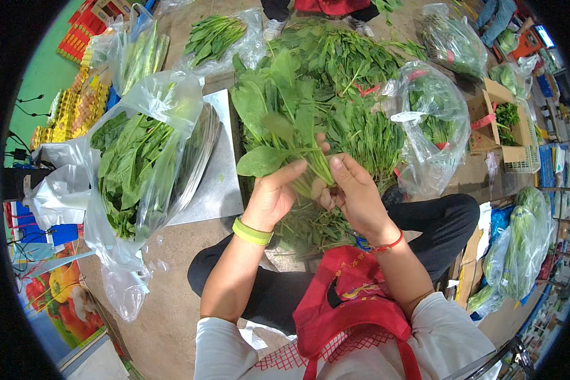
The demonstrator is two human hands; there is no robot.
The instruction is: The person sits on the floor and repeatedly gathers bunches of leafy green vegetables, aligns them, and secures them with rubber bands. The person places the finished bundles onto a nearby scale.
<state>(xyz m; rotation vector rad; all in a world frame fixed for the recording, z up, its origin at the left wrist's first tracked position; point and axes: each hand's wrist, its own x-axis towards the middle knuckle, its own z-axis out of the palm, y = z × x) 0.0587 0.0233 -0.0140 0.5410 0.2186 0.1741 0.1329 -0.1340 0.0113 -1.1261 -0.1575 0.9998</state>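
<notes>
A bunch of leafy greens [285,114] is held up in front of me, leaves pointing away and stems toward me. My left hand [277,190], with a yellow-green band at the wrist, is closed round the left side of the stems. On the right, my right hand [354,190], wearing a red cord bracelet, pinches the stem ends between thumb and fingers. Some fingers are hidden behind the stems. Beyond and below the bunch lies a large heap of greens [367,130], partly tied with red bands. Loose leaves and trimmings [313,228] lie between my knees.
To the left, an open plastic bag of greens [130,164] rests on a metal plate [215,190]. A clear bag [434,152] stands right of the heap. Further off are egg trays [76,114], a cardboard box [516,130] and bagged vegetables [522,247]. Another person's legs [275,9] show beyond the heap.
</notes>
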